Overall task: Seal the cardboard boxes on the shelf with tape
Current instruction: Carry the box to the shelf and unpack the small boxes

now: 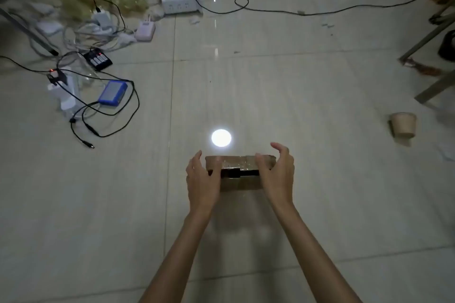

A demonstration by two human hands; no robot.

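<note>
A small brown cardboard box [240, 181] is held above the tiled floor, in the lower middle of the view. Shiny clear tape runs across its top face, and a dark gap shows along its front edge. My left hand [202, 181] grips the box's left end, thumb on top. My right hand [277, 174] grips the right end, thumb on the top face and fingers curled over the far side. No tape roll and no shelf are in view.
A brown paper cup [403, 125] lies on the floor at the right. Cables, chargers, a blue battery pack [113, 93] and a white power strip [181, 2] crowd the left and back. Wooden furniture legs [429, 34] stand at the far right.
</note>
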